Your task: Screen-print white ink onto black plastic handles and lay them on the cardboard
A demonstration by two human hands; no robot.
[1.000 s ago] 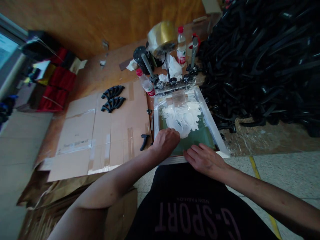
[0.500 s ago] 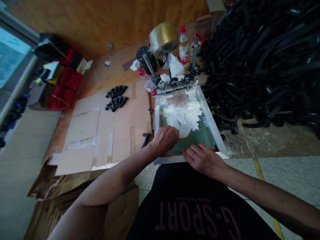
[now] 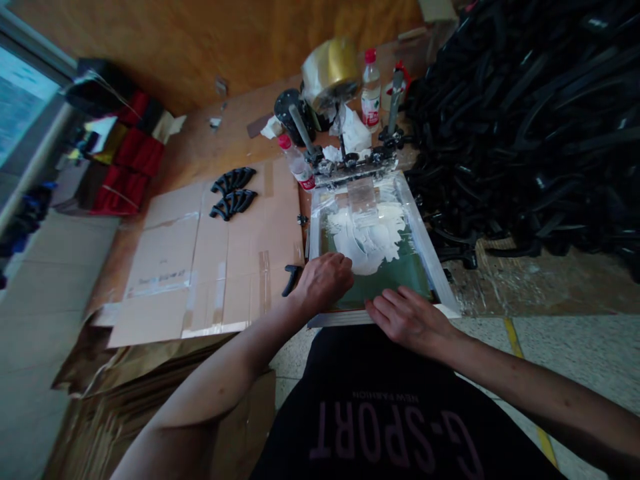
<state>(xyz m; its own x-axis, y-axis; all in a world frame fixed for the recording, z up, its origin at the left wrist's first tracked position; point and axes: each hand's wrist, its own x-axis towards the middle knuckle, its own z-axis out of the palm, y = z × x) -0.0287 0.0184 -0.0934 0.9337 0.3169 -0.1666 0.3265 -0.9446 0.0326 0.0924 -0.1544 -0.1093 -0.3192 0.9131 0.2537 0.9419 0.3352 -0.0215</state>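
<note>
A silk-screen printing frame (image 3: 436, 257) with a green mesh (image 3: 387, 283) lies in front of me, its far edge at a metal hinge clamp (image 3: 357, 172). Thick white ink (image 3: 367, 247) is spread over the mesh's middle and far part. Above the near left corner, my left hand (image 3: 327, 281) is closed in a fist; what its fingers hold, if anything, is hidden. My right hand (image 3: 407, 317) has its fingers curled over the frame's near edge. One black curved part (image 3: 290, 280) rests on cardboard beside my left hand.
Flattened cardboard (image 3: 165, 267) covers the bench on the left, with several black curved parts (image 3: 233, 193) in two rows. A large heap of black parts (image 3: 525, 133) fills the right. Behind the clamp stand two bottles (image 3: 371, 93) and a tape roll (image 3: 330, 73).
My left hand has shifted very slightly left. The right hand keeps its place on the frame's near edge, and the view has moved a little.
</note>
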